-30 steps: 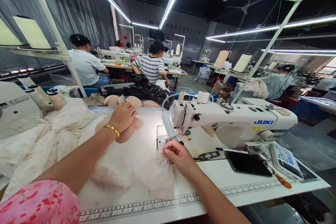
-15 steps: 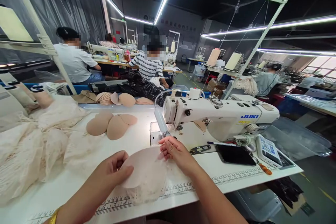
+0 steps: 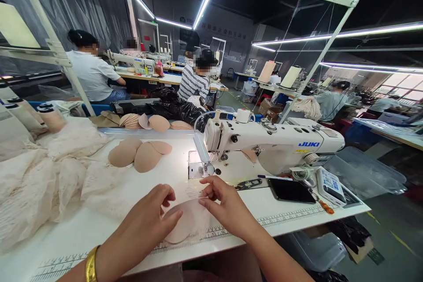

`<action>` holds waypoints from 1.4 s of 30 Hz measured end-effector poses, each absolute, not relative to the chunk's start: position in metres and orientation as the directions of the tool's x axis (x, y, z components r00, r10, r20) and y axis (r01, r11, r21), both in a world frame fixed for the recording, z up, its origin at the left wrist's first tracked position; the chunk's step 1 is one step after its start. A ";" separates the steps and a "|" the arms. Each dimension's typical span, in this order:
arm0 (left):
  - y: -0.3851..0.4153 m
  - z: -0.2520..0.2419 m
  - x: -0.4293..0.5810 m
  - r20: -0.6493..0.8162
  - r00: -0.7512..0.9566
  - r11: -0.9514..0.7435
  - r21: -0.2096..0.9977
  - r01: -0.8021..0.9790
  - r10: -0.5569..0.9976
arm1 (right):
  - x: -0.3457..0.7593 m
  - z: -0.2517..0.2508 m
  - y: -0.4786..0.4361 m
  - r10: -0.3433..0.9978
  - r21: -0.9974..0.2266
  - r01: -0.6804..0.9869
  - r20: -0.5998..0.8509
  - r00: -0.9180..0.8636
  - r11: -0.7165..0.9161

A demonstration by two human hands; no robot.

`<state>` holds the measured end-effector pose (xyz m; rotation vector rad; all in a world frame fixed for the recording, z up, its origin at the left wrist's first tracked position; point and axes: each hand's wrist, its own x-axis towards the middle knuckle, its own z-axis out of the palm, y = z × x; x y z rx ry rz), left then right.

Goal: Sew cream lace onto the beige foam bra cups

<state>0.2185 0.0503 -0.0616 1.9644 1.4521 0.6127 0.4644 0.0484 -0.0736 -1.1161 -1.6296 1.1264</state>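
A pale beige cup-shaped pad [image 3: 185,217] lies at the table's front edge, with thin sheer lace along its lower right side. My right hand [image 3: 228,205] pinches the pad's upper right edge between thumb and fingers. Over the left side of the pad is my left hand [image 3: 150,213], its thumb stretched out and apart from the bent fingers; it does not grip the pad. Just beyond my hands, the sewing machine [image 3: 251,141] has its needle area lit. More beige cup pads [image 3: 147,157] lie on the table to the left of the needle.
Cream lace fabric [image 3: 26,194] is heaped at the left. Thread snips [image 3: 249,184], a pen, a black phone [image 3: 291,191] and a control box [image 3: 330,185] sit to the right. Stacked pads [image 3: 130,121] stand at the back edge. Co-workers sit at machines beyond.
My left hand has let go of the pad's left edge and opened, moving right. My right hand has come slightly down, still at the pad's upper edge. The pad lies lower.
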 end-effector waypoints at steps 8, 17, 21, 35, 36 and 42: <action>0.082 -0.012 0.229 -0.182 0.777 -0.405 0.768 0.495 0.603 | 0.465 -0.044 0.027 0.742 -0.656 0.360 0.515 -0.429 0.664; 0.132 -0.019 0.181 0.510 0.596 -0.720 0.068 0.690 0.620 | 0.437 -0.064 0.083 0.509 -0.310 0.537 0.816 -0.273 0.785; 0.130 -0.033 0.183 0.375 0.748 -0.795 -0.045 0.605 0.548 | 0.444 -0.092 0.114 0.512 -0.060 0.623 0.633 -0.580 0.780; 0.152 -0.098 0.253 0.362 0.851 -0.909 -0.019 0.416 0.382 | 0.509 -0.110 0.121 0.597 -0.144 0.607 0.453 -0.662 0.782; 0.151 -0.099 0.252 0.357 0.855 -0.914 -0.007 0.405 0.376 | 0.511 -0.110 0.121 0.602 -0.144 0.613 0.455 -0.656 0.777; 0.151 -0.096 0.258 0.346 0.846 -0.905 0.022 0.425 0.406 | 0.514 -0.109 0.122 0.632 -0.179 0.626 0.434 -0.642 0.759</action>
